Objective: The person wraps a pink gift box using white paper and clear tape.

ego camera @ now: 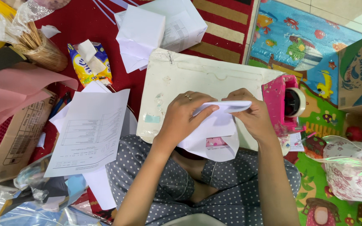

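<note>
A white sheet of paper wrapped around a small pink-patterned item (216,134) is held just above the near edge of the cream plastic lap counter (177,75). The upper flap of the paper is seen folded over into a flat, narrow band, while the lower part hangs loose toward the lap, and a strip of the pink contents is left uncovered at 6 o'clock of the fold. The wrapping is judged to be partly done: the top fold is made, the bottom is not yet closed, and no tape is seen on the paper.

The left hand (185,115) is closed on the fold from 9 o'clock, thumb under and fingers over the band. The right hand (252,115) is closed on the same fold from 3 o'clock, its end pinched between thumb and fingers. The paper therefore lies between the two hands, touching both.

At 3 o'clock of the right hand, just beside it, a pink tape dispenser with a roll of clear tape (285,104) stands on the counter's edge. At 9 o'clock of the left hand, a printed white form sheet (91,134) lies on the red rug. At 12 o'clock, beyond the counter, a loosely folded stack of white paper (156,29) is found.
</note>
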